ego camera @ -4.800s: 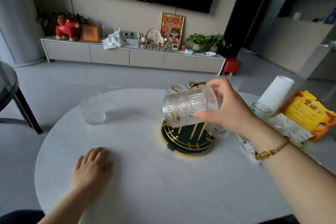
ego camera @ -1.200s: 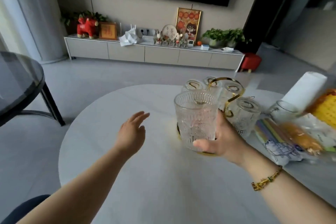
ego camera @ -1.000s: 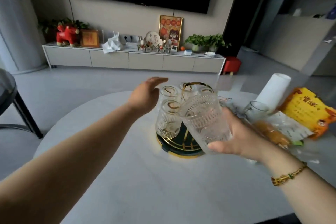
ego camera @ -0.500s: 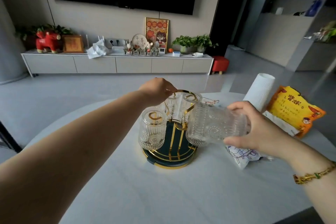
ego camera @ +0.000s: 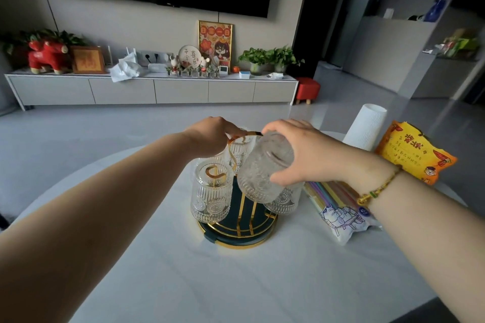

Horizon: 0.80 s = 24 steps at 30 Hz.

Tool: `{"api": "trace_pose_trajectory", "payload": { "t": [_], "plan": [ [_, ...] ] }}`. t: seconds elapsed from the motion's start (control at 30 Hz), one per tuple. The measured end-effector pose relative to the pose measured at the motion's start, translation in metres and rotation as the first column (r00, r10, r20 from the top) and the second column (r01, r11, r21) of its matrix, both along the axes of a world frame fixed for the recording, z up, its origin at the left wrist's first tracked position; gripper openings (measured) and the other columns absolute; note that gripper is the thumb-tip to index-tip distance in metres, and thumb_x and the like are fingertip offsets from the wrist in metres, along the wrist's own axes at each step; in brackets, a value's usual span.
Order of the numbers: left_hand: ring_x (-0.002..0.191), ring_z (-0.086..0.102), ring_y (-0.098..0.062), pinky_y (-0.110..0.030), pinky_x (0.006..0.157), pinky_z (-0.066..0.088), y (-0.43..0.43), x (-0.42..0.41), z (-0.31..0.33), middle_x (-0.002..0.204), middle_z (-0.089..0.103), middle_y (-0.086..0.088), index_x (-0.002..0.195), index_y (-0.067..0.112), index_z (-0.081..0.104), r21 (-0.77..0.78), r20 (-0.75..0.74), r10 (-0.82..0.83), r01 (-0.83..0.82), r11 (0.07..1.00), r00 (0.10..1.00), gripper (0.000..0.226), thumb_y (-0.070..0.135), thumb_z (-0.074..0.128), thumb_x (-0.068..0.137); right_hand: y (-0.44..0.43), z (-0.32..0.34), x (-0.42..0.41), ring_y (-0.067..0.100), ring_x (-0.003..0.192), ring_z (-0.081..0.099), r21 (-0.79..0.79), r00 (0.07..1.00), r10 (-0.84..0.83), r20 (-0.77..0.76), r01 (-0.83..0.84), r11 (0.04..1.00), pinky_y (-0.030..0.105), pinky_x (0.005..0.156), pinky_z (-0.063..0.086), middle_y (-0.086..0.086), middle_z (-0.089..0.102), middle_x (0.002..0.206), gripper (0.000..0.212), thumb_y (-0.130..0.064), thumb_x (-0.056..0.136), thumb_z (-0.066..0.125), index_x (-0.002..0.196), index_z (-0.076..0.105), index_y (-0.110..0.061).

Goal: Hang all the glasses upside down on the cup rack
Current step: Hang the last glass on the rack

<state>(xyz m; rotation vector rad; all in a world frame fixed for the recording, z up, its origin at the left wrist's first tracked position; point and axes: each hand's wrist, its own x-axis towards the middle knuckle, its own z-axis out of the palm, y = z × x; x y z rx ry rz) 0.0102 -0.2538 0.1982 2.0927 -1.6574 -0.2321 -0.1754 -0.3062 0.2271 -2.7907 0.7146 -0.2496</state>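
Note:
The cup rack (ego camera: 237, 231) has a round dark base with gold trim and gold hooks, standing mid-table. Several embossed glasses hang upside down on it, one at the front left (ego camera: 211, 195). My left hand (ego camera: 210, 136) grips the rack's gold top handle. My right hand (ego camera: 301, 155) holds another embossed glass (ego camera: 262, 172) mouth-down and tilted, over the rack's right front side. A hung glass (ego camera: 284, 200) shows partly below it.
A packet of coloured straws (ego camera: 338, 207) lies right of the rack. Behind it stand a white ribbed roll (ego camera: 366, 130) and a yellow-orange snack bag (ego camera: 414, 152). The round white table (ego camera: 236, 278) ends close in front.
My right hand has turned the glass from sideways to mouth-down and brought it over the rack. My left hand stays on the handle. The view has shifted a little.

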Motion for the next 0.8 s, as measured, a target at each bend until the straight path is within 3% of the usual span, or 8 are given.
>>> {"api": "trace_pose_trajectory", "payload": {
  "t": [0.13,0.3,0.37,0.6,0.8],
  "plan": [
    [0.107,0.054,-0.027,-0.027,0.077,0.038,0.001,0.001,-0.001,0.125,0.060,-0.012,0.121,0.026,0.054,0.004,0.003,-0.030,0.030,1.000,1.000,0.063,-0.012,0.026,0.080,-0.001,-0.011,0.023,0.021,0.120,0.028,-0.008,0.990,0.007,-0.143,-0.008,1.000,0.034,0.095,0.031,0.004,0.038,0.130,0.083,-0.034,0.059,0.072,0.129,0.026,-0.030],
    [0.099,0.054,-0.024,-0.032,0.081,0.044,0.002,0.006,-0.008,0.126,0.059,-0.011,0.122,0.026,0.053,-0.035,-0.023,-0.055,0.054,0.998,0.998,0.052,-0.006,0.030,0.089,0.000,-0.036,0.033,0.025,0.130,0.020,0.020,0.968,-0.026,-0.249,0.032,0.999,0.037,0.104,0.025,0.007,0.028,0.143,0.090,-0.033,0.063,0.071,0.134,0.018,-0.027],
    [0.110,0.054,-0.027,-0.035,0.090,0.046,0.002,0.006,-0.012,0.130,0.057,-0.011,0.123,0.024,0.052,-0.061,-0.029,-0.071,0.069,0.996,0.997,0.047,-0.004,0.031,0.091,0.001,-0.046,0.033,0.026,0.130,0.019,0.033,0.964,-0.038,-0.264,0.048,0.998,0.037,0.104,0.024,0.009,0.028,0.143,0.090,-0.033,0.064,0.070,0.135,0.015,-0.025],
    [0.124,0.047,-0.023,-0.028,0.098,0.038,0.001,0.007,-0.016,0.135,0.053,-0.008,0.125,0.021,0.050,-0.082,-0.061,-0.076,0.071,0.994,0.995,0.045,-0.004,0.031,0.092,0.003,-0.064,0.032,0.023,0.122,0.024,0.058,0.969,-0.029,-0.247,0.045,0.997,0.027,0.087,0.019,0.008,0.034,0.135,0.081,-0.030,0.066,0.069,0.131,0.021,-0.023],
    [0.125,0.044,-0.023,-0.027,0.100,0.034,0.002,0.009,-0.020,0.137,0.051,-0.005,0.125,0.026,0.049,-0.072,-0.057,-0.074,0.070,0.995,0.996,0.052,-0.007,0.030,0.090,0.003,-0.071,0.032,0.021,0.131,0.011,0.064,0.962,-0.002,-0.274,0.020,0.998,0.036,0.107,0.012,0.004,0.019,0.148,0.085,-0.032,0.072,0.062,0.138,0.009,-0.024]
  ]
}}
